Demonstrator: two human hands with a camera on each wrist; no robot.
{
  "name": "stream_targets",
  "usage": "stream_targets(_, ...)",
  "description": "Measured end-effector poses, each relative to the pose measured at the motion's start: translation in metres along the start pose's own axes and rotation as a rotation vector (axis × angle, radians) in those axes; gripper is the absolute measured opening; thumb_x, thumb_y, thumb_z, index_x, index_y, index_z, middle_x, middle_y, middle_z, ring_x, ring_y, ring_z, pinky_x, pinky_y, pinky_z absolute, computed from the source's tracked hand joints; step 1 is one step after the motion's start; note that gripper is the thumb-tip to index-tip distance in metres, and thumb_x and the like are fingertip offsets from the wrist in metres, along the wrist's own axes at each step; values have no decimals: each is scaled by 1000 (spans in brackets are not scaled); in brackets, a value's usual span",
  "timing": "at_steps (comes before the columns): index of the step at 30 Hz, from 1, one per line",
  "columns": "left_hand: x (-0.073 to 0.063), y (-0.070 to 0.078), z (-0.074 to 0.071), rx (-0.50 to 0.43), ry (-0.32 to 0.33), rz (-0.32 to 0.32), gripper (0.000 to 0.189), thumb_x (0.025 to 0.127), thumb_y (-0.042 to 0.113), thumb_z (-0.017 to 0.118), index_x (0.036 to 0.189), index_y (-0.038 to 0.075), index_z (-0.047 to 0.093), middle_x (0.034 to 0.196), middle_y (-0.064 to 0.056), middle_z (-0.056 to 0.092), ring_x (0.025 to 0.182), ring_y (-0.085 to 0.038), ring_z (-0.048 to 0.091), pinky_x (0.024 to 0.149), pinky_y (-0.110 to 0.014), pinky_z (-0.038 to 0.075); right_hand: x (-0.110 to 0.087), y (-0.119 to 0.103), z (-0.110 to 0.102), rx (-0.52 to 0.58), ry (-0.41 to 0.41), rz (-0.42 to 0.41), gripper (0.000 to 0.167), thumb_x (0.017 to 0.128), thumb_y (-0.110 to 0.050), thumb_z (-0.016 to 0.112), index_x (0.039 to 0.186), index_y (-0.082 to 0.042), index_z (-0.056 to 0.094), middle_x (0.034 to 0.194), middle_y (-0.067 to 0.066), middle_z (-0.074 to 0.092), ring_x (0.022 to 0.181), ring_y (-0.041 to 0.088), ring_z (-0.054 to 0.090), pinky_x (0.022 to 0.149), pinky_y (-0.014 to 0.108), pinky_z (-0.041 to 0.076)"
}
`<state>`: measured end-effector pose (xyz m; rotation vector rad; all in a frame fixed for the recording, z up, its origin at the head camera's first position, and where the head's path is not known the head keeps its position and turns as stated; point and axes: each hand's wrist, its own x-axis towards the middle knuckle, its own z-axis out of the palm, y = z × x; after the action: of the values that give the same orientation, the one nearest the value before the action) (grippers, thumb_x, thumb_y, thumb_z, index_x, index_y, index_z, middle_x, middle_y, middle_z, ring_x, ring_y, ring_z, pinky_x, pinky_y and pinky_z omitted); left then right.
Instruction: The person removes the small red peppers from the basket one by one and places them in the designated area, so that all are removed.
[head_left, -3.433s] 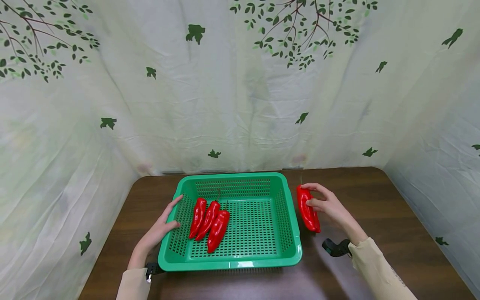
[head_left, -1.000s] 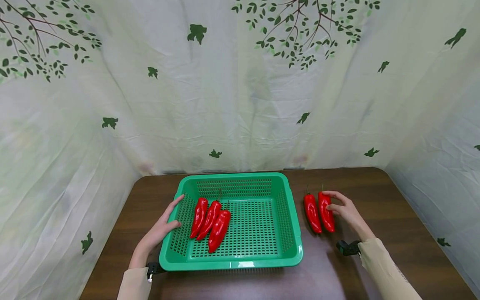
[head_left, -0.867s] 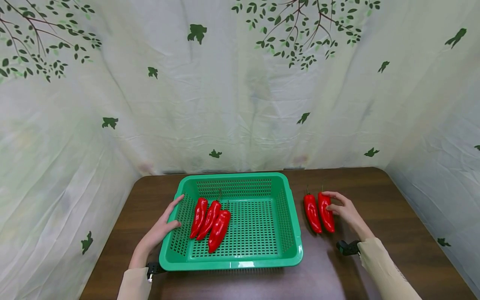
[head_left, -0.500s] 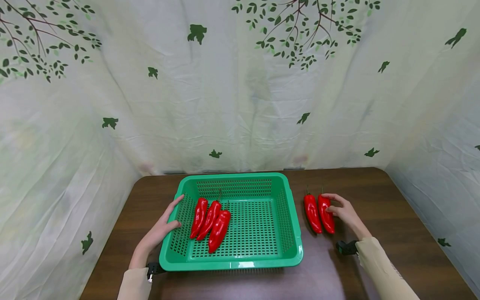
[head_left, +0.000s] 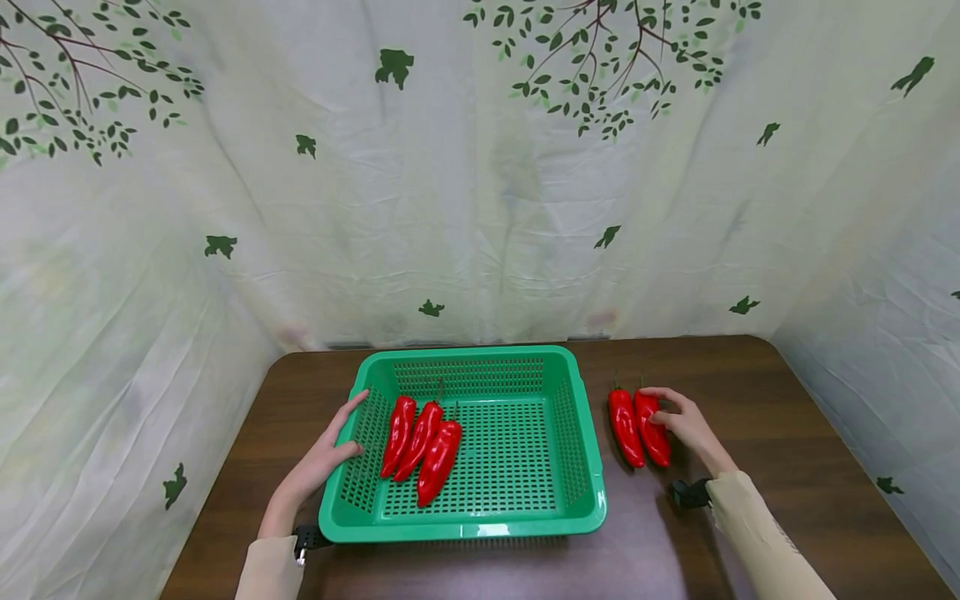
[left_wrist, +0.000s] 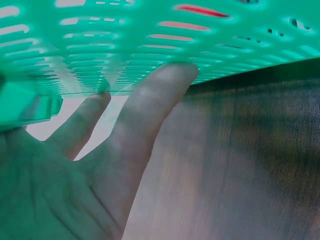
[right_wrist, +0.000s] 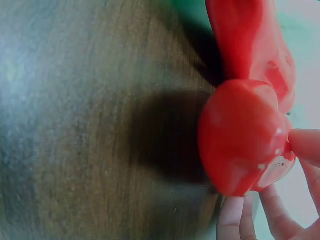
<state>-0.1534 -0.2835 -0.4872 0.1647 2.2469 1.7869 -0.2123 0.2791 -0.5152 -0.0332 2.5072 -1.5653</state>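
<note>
My left hand (head_left: pixel 322 461) rests at the left side of a green plastic basket (head_left: pixel 465 531), thumb and fingers spread and fairly straight. The left wrist view shows that thumb (left_wrist: pixel 150 105) touching the slotted basket wall; some fingers are hidden. Inside the basket, toward the left, lie three glossy red peppers (head_left: pixel 438 462). Right of it, a long red pepper (head_left: pixel 626 429) lies on the table. Close beside that one is another red pepper (head_left: pixel 652 433), pinched near its stem end by my right hand (head_left: pixel 690 425). Up close, both red peppers (right_wrist: pixel 240 135) seem to touch.
Everything stands on a dark brown wooden table (head_left: pixel 780 450). A whitish curtain (head_left: pixel 495 208) printed with leaves hangs behind it and at both sides. A black wrist camera (head_left: pixel 688 493) sits under my right wrist.
A second pepper now lies right of the one my right hand held 3.4 s ago. Over the last second its stem end shifts slightly left. My left hand and the basket stay put.
</note>
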Motion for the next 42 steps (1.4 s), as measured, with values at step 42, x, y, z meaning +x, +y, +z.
stream_targets(42,-1,1,0,5,-32,44,75,88,2,44,153,25,15,154,-19,8,126,-53,32,78,-46,53,-4,1,4,95,59,-46,45,92,2,47,136,3,45,134,29,41,89,26,58,77,31,52)
